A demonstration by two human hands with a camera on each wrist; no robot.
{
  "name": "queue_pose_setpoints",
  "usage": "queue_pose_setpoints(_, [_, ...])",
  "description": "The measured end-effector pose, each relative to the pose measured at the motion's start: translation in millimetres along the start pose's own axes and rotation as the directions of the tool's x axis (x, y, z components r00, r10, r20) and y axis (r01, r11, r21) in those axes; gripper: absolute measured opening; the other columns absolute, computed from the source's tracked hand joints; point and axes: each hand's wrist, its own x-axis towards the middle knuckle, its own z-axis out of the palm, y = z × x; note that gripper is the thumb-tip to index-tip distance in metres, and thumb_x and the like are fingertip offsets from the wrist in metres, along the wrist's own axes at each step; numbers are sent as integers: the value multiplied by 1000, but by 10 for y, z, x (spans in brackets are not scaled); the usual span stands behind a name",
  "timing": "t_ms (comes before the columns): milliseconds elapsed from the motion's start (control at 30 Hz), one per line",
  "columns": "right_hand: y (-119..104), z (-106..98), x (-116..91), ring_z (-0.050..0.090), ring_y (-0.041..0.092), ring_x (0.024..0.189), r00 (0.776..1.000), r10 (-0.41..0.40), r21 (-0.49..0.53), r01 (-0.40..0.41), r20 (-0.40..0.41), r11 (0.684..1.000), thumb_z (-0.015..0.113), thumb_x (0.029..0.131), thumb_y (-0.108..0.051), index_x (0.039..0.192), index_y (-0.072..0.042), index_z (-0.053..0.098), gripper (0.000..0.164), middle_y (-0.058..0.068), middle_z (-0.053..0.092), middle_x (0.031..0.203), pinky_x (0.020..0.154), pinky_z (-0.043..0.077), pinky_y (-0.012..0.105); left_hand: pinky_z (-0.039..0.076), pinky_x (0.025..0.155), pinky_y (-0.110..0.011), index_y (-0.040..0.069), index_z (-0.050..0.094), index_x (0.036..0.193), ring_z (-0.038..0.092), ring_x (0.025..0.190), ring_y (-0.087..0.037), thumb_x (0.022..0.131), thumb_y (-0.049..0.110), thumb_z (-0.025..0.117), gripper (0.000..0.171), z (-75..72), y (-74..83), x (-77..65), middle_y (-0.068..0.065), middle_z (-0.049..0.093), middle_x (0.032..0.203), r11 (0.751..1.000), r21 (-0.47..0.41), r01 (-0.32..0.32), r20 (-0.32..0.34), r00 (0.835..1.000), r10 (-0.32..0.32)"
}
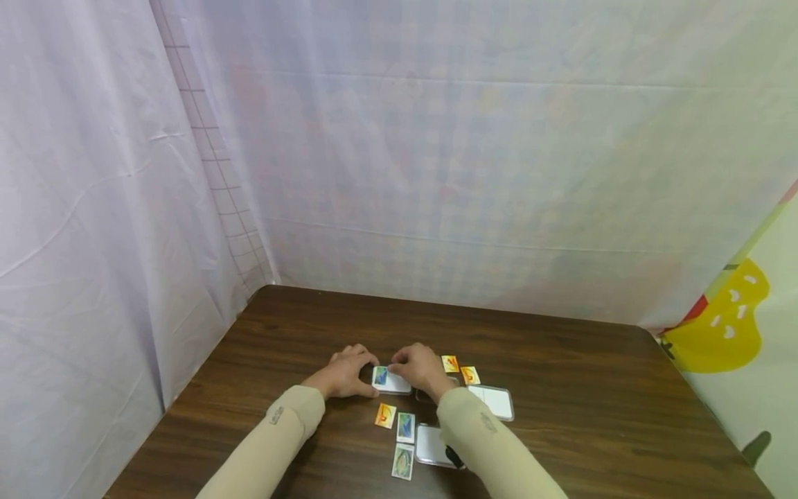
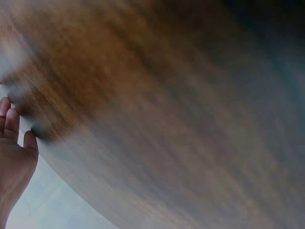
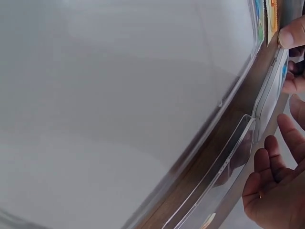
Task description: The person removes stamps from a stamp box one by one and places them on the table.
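Note:
My left hand spans the left end of a clear flat case with a white inside, thumb at its near corner and forefinger at its far corner. On the white lies a small blue-green stamp. My right hand reaches over the case from the right, its fingertips pinched together at the stamp's right edge. The right wrist view shows the right hand with its other fingers curled above a clear lid. In the left wrist view only part of the left hand appears.
Two orange-yellow stamps, one a yellow stamp, lie beyond the right wrist. Nearer me lie another yellow stamp, a blue-green stamp and a green stamp. White-filled cases sit at right and under the right forearm on the brown table.

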Motion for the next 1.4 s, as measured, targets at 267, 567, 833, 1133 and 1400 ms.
queue_pose_setpoints(267, [-50,59,18,62,30,99,999,41,-58,-41,-2,997,74,88,-29,100,-13,77,20,6,71,103,88,47,49,30,105,-53,14,60,125,43,121,-30,83,37,80,52,-1,7,-9,-4,50,123,1000,-12,-5,-4,1000,5])
queue_pose_setpoints(567, [-100,114,-4,56,36,107,998,54,-126,-55,-12,990,75,86,-32,98,-15,77,20,11,65,107,90,40,56,30,106,-53,14,60,126,42,122,-29,84,38,79,52,-5,4,-13,-3,49,124,1000,-4,-2,-4,1000,2])
queue_pose_setpoints(833, [-103,115,-3,55,35,106,997,70,-119,-72,-18,990,76,86,-32,94,-16,77,17,10,64,107,89,40,55,29,107,-54,14,60,126,42,124,-30,84,37,80,52,-5,-1,-7,-4,50,125,1000,-10,5,-3,1000,-5])
queue_pose_setpoints(1133, [-56,139,29,56,30,96,995,85,-122,-92,-58,988,77,86,-29,87,-20,76,10,3,64,96,85,41,52,30,106,-53,14,60,125,43,124,-30,83,37,80,52,3,14,-13,-5,50,126,1000,-5,13,-7,1000,-13])
queue_pose_setpoints(1400, [-42,128,48,57,27,91,993,99,-79,-103,-58,992,77,85,-25,84,-18,75,8,0,65,90,85,42,51,30,106,-52,13,59,127,42,125,-30,83,38,80,55,3,4,-2,-5,50,127,1000,11,17,-8,1000,-17])
